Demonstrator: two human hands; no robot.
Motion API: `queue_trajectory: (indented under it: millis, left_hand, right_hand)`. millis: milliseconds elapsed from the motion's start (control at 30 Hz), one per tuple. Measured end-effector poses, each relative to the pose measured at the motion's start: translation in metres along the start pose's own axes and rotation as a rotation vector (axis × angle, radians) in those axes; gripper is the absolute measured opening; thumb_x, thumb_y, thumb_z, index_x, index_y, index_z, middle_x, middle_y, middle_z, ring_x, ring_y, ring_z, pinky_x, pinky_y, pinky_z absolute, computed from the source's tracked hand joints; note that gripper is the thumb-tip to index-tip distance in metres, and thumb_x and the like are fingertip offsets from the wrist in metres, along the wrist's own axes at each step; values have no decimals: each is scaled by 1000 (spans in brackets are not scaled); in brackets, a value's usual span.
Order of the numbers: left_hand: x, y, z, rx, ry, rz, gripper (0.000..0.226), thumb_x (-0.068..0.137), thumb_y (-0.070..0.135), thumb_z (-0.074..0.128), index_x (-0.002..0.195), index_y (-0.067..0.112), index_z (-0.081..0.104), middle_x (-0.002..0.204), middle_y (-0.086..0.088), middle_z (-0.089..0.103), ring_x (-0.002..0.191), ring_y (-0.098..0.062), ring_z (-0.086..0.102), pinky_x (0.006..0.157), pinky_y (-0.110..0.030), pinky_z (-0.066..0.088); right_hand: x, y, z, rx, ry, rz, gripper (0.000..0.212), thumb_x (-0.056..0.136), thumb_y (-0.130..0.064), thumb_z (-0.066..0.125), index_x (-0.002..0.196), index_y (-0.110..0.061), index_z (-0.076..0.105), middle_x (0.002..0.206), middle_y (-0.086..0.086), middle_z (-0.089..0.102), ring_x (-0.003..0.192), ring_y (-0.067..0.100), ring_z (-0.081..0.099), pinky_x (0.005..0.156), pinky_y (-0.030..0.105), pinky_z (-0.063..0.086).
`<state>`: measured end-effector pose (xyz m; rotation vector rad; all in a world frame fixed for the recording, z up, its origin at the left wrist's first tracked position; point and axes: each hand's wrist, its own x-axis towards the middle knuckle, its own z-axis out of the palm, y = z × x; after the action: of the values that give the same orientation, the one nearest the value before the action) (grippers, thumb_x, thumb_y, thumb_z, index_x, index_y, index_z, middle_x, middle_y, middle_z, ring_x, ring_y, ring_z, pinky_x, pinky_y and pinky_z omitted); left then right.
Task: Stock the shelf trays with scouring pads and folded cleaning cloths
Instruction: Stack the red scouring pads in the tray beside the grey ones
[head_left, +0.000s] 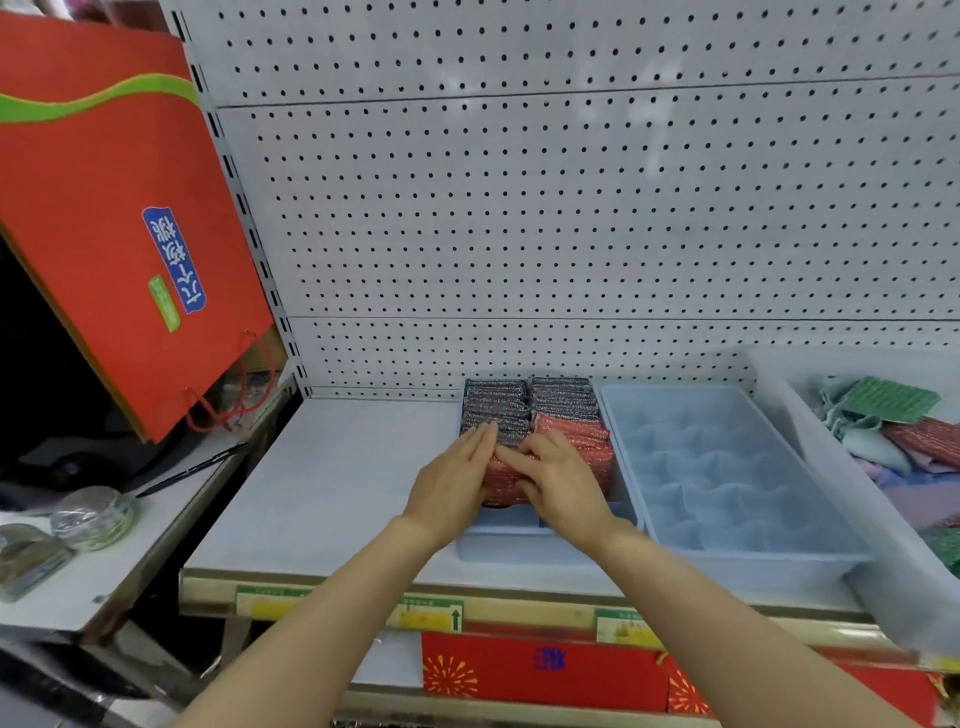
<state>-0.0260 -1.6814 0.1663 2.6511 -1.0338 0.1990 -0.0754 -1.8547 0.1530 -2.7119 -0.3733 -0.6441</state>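
Grey, glittery pads (496, 410) fill the back of the pale blue tray (524, 543), red sparkly pads (576, 441) sit in front. Beside it, a second tray (727, 467), same pale blue. The white bin (883, 571) holds green, red, lilac and mint cloths (898, 431). White pegboard (519, 208), black dots. Left, a red bag (104, 234), green wave, blue label.

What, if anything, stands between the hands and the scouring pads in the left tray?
Nothing visible. The left hand and right hand already rest with straight fingers on the red scouring pads in the left tray; the dark pads sit behind them.
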Motion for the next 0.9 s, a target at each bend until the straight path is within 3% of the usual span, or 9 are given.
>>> queue_trajectory:
  millis: [100,167,233,367,467,600,767,900]
  left_hand:
    - [-4,5,5,66,130,-23,68,92,9,58,153,12,28,158,-3,30,142,-19,37,101,-33,44]
    - [-7,2,7,72,180,12,66,79,4,73,141,10,50,141,-7,55,120,-25,60,82,-36,56]
    - [-9,-3,10,50,214,47,65,73,2,77,135,11,56,126,-7,65,100,-28,67,69,-37,59]
    - [-11,0,5,60,268,154,63,78,-2,70,138,12,54,108,-8,63,89,-26,57,69,-35,52]
    - [-12,6,5,135,317,138,65,69,-5,74,131,6,60,99,-11,64,83,-27,56,66,-34,50]
    - [-8,7,9,259,286,81,77,50,-6,84,124,5,65,92,-12,64,78,-28,60,61,-33,52]
    - [-3,11,12,368,259,141,63,58,-1,81,119,2,66,89,-12,63,78,-29,60,67,-36,52]
    - [1,4,15,409,196,146,57,61,2,82,116,3,66,95,-11,64,83,-29,56,70,-36,53]
  right_hand:
    - [-2,4,4,90,-52,61,69,78,3,66,140,-21,49,138,5,54,125,27,49,105,42,41]
    - [-4,6,3,173,-68,147,69,82,-1,66,144,-21,42,147,1,44,136,20,42,113,34,34]
    - [-4,7,3,128,-53,184,66,84,-9,68,143,-21,43,146,-1,46,136,19,41,112,35,36]
    - [1,8,4,106,-109,142,60,84,-20,70,139,-26,47,136,-2,54,129,22,45,107,38,36]
    - [0,9,4,203,-165,122,61,84,-13,68,139,-25,45,137,-5,52,129,18,43,110,37,31]
    - [-2,13,2,350,-123,285,54,82,-1,67,132,-20,54,133,-2,58,123,17,53,107,30,39]
    - [1,10,6,150,-161,314,60,77,0,68,131,-25,55,132,1,57,119,23,51,94,33,45]
    - [3,8,9,-133,-218,142,50,79,2,58,126,-11,47,140,5,38,119,30,38,95,35,36]
